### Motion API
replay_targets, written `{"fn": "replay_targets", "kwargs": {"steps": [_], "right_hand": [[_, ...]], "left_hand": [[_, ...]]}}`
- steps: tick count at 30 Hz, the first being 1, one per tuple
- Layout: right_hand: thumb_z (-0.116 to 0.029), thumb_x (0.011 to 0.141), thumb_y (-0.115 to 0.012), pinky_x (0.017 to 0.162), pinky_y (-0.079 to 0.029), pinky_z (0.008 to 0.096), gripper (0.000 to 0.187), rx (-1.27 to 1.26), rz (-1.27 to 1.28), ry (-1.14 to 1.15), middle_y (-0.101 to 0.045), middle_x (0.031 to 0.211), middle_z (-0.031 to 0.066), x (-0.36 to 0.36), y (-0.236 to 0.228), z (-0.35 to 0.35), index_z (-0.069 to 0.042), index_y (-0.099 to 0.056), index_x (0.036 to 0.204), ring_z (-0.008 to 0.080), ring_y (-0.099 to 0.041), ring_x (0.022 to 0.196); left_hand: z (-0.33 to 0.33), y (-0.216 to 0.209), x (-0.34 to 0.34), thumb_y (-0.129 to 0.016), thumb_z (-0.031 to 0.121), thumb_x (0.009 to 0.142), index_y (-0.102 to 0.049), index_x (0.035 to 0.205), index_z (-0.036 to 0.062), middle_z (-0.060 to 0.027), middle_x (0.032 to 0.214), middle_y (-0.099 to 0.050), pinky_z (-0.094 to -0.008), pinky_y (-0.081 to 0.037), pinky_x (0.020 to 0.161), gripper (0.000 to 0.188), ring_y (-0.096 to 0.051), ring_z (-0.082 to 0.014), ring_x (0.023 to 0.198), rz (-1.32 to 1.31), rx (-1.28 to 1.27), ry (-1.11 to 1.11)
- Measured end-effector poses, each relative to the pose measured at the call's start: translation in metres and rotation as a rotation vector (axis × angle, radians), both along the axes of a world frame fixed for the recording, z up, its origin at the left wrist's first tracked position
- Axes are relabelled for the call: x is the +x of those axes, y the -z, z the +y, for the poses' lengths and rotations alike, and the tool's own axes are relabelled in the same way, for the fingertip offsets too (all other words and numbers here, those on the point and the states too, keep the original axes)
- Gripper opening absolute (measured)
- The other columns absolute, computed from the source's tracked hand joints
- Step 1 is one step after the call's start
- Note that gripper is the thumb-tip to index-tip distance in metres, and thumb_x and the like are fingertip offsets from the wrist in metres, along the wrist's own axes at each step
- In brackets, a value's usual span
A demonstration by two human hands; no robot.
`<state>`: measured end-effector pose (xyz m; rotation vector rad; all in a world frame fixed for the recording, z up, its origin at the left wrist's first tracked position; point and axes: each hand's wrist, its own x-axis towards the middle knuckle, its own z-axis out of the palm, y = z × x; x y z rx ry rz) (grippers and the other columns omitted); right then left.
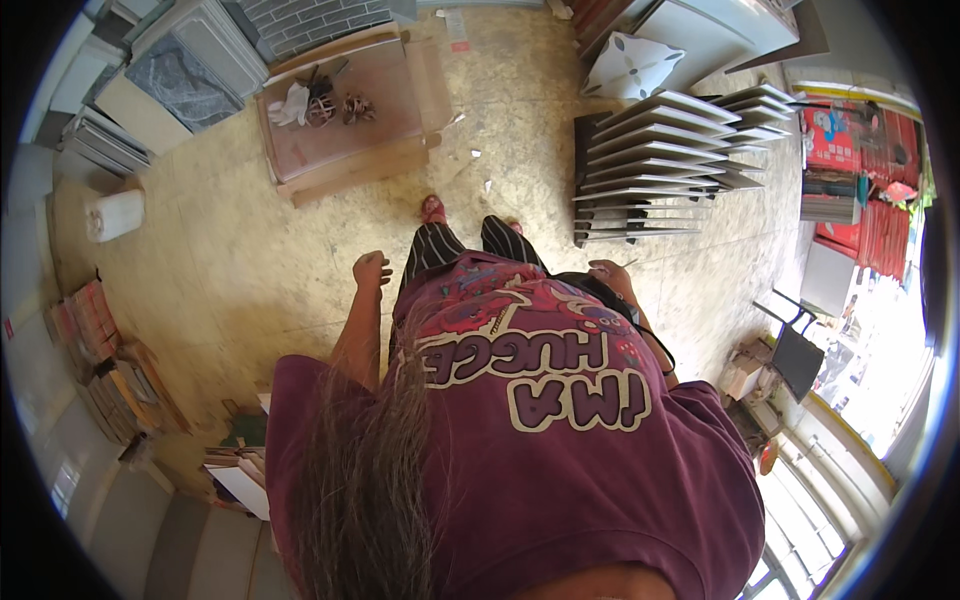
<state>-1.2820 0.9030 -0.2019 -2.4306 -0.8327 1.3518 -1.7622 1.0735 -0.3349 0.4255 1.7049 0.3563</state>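
My left hand (372, 270) hangs beside my left thigh with its fingers loosely curled in, and nothing shows in it. On the other side my right hand (612, 276) is held low by my hip, fingers bent. A thin, pale sliver sticks out by its fingertips, too small to name. Next to that hand a black bag or strap (592, 288) lies against my purple shirt (560, 470). Both hands are well apart from the goods around the floor.
Ahead to the left, a flat cardboard-edged panel (345, 150) carries shoes (322, 105). A rack of slanted tiles (660, 160) stands ahead right. A white roll (115, 215) lies left. Red boxes (880, 240) and a dark chair (797, 360) are right; stacked boards (245, 480) are behind left.
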Motion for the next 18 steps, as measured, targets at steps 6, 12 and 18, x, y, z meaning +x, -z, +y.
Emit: {"fn": "replay_targets", "kwargs": {"steps": [6, 12, 18], "right_hand": [[-0.028, 0.074, -0.068, 0.075, -0.051, 0.0283, 0.036, 0.042, -0.015, 0.051, -0.069, 0.092, 0.0123, -0.012, 0.021, -0.04, -0.004, -0.067, 0.101, 0.0192, -0.066, 0.084], [-0.029, 0.075, -0.067, 0.075, -0.051, 0.0289, 0.037, -0.009, -0.01, 0.21, -0.069, 0.09, 0.0115, -0.041, 0.011, -0.059, -0.004, -0.067, 0.103, 0.0186, -0.067, 0.084], [-0.03, 0.076, -0.067, 0.072, -0.052, 0.0286, 0.039, -0.01, 0.029, 0.381, -0.07, 0.089, 0.0106, -0.075, 0.008, -0.087, -0.005, -0.066, 0.106, 0.0169, -0.067, 0.077]], "left_hand": [[0.042, -0.007, -0.018, -0.062, 0.032, 0.081, -0.056, 0.112, 0.0068, -0.0095, 0.092, -0.065, -0.0338, -0.05, 0.058, 0.04, -0.063, -0.0211, 0.069, -0.02, -0.025, 0.105], [0.106, -0.006, 0.011, -0.06, 0.03, 0.085, -0.057, 0.11, 0.0072, -0.009, 0.092, -0.065, -0.0317, -0.05, 0.057, 0.034, -0.063, -0.0187, 0.067, -0.062, 0.049, 0.306], [0.136, -0.007, 0.059, -0.06, 0.028, 0.086, -0.057, 0.105, 0.0086, -0.0061, 0.085, -0.063, -0.0283, -0.049, 0.052, 0.027, -0.061, -0.0163, 0.062, -0.107, 0.053, 0.496]]}}
